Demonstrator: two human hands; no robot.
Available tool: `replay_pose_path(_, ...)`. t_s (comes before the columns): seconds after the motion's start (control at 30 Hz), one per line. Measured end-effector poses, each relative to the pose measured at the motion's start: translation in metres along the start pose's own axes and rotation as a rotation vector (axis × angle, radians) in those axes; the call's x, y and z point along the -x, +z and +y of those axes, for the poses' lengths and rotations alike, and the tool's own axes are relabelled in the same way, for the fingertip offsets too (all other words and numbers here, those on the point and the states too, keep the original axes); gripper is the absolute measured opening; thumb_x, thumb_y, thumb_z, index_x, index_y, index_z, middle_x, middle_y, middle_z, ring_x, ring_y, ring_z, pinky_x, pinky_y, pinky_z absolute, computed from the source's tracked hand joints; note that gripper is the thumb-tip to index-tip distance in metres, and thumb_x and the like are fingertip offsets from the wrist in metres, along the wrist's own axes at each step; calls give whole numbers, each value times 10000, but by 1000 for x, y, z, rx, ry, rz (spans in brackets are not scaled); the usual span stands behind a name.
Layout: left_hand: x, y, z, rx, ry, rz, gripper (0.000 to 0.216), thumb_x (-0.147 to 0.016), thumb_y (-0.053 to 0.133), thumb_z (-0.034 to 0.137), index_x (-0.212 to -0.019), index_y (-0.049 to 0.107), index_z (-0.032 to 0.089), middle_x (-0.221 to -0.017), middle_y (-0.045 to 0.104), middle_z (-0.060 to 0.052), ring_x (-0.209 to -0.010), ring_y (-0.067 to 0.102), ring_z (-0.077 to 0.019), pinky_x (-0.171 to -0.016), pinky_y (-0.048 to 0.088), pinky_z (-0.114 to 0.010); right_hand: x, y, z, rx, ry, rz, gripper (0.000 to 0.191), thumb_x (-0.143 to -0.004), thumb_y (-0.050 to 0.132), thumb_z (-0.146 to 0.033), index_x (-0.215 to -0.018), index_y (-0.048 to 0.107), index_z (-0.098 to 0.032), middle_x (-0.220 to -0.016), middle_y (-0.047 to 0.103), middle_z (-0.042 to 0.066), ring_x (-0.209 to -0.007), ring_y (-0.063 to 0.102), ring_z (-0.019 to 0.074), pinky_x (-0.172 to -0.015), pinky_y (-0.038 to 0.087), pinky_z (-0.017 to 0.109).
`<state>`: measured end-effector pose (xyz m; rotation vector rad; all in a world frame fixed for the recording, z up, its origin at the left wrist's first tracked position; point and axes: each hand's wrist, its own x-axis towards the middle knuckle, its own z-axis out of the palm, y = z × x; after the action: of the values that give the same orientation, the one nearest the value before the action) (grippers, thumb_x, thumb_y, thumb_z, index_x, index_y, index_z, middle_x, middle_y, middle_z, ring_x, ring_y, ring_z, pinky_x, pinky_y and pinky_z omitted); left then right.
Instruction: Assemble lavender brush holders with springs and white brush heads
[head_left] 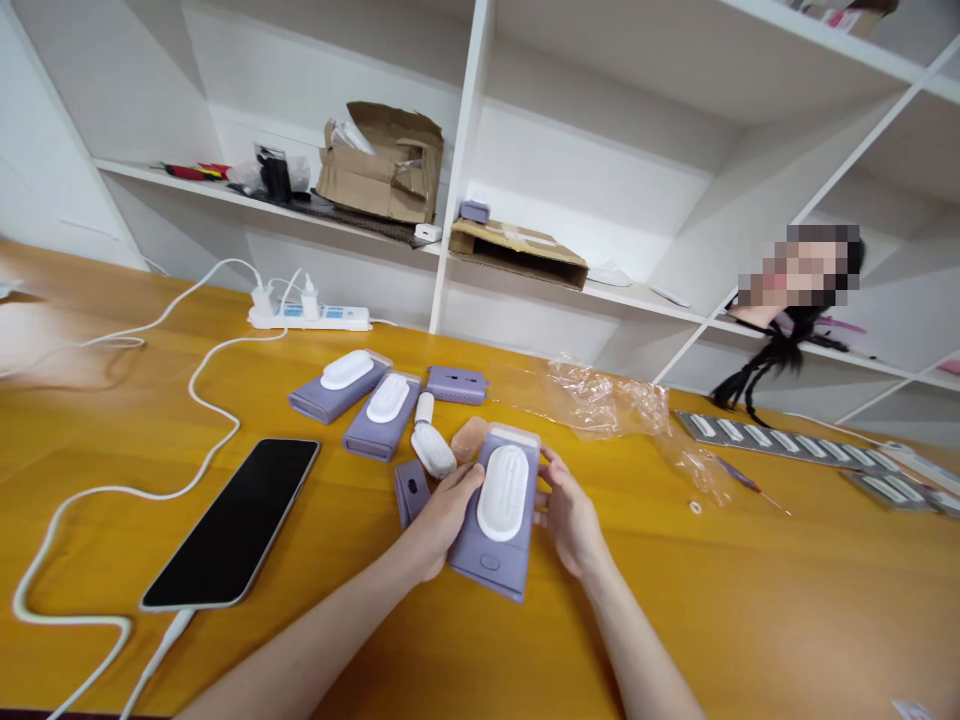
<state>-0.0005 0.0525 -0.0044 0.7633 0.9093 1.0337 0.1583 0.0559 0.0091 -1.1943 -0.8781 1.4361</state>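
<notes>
A flat purple device (pixel 493 565) with a raised white oval pad (pixel 502 492) is held tilted up above the table. My left hand (pixel 442 520) grips its left edge, thumb on the front. My right hand (pixel 570 510) has its curved fingers against the right edge; the tips are partly hidden. Left of them lie two similar purple devices (pixel 322 400) (pixel 380 430) with white ovals. Close to my left hand are a small purple part (pixel 412 490) with a dark hole, a white rounded piece (pixel 433 450) and a peach-coloured oval (pixel 469 438).
A black-screened phone (pixel 236 525) on a white cable lies left, with a power strip (pixel 311 318) behind. Another purple block (pixel 457 384) sits at the back. Right are clear plastic wrap (pixel 592 400), a screwdriver (pixel 750 484) and grey trays (pixel 780 442) of white pieces. Shelves (pixel 442 290) stand behind.
</notes>
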Motion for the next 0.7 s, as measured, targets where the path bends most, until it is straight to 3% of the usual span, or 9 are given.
replay_pose_path(0.13, -3, -1, -2, 85, 48, 3, 330, -802, 531, 390, -1064, 595, 199, -1205, 603, -58, -1144, 516, -203, -988, 355, -328, 7, -1, -4, 25, 30, -167, 510, -716, 568, -318, -1217, 472, -320, -1161, 576, 11, -795, 601, 163, -599, 467, 251)
replay_pose_path(0.2, -3, -1, -2, 102, 53, -22, 325, -805, 534, 362, -1080, 585, 198, -1229, 586, -61, -1164, 500, -203, -991, 352, -330, 7, 0, -2, 32, 42, -179, 583, -704, 586, -277, -1265, 432, -324, -1221, 562, 10, -899, 595, 184, -633, 469, 252)
replay_pose_path(0.43, 2, -1, 4, 15, -29, -145, 427, -839, 475, 354, -1253, 472, 250, -1271, 552, -65, -1109, 547, -213, -941, 392, -391, -4, -4, -1, -10, 14, -119, 538, -666, 667, -263, -1190, 547, -231, -1040, 682, 39, -863, 622, 179, -714, 449, 263)
replay_pose_path(0.57, 3, 0, 2, -180, -19, -153, 503, -838, 461, 371, -1318, 407, 232, -1361, 456, -87, -1208, 461, -224, -983, 347, -410, -16, -19, -7, -14, -13, -100, 468, -616, 687, -235, -1077, 623, -189, -969, 706, 56, -798, 645, 193, -735, 460, 288)
replay_pose_path(0.7, 6, 1, -3, -488, 180, -174, 483, -824, 458, 327, -1265, 484, 132, -1254, 553, -142, -1039, 584, -216, -937, 399, -361, -35, -53, -11, 79, -53, 111, 487, -586, 684, -210, -1068, 624, -171, -909, 718, 47, -708, 645, 175, -652, 477, 266)
